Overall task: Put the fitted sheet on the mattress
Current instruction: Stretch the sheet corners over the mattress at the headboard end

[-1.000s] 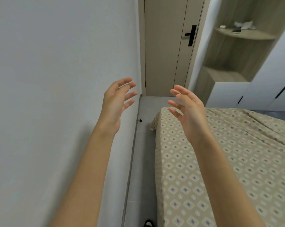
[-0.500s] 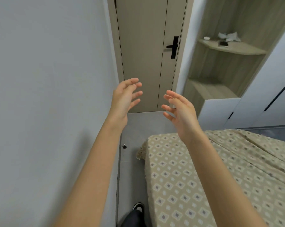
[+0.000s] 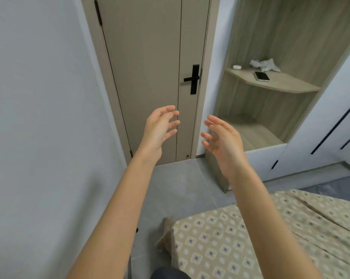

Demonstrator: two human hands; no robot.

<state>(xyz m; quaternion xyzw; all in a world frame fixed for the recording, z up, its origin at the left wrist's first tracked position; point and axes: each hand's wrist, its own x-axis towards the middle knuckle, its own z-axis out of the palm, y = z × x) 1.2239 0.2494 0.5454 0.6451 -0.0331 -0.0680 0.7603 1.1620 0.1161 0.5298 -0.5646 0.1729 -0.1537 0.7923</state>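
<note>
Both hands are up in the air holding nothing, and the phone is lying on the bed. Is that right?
Not quite. The head view shows the phone lying on the wooden shelf, not there. The rest is right: the left hand and the right hand are up in the air, open and holding nothing.

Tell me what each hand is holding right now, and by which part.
Nothing is held. The left hand and the right hand are both raised in the air with fingers spread, apart from the fitted sheet on the mattress below.
</note>
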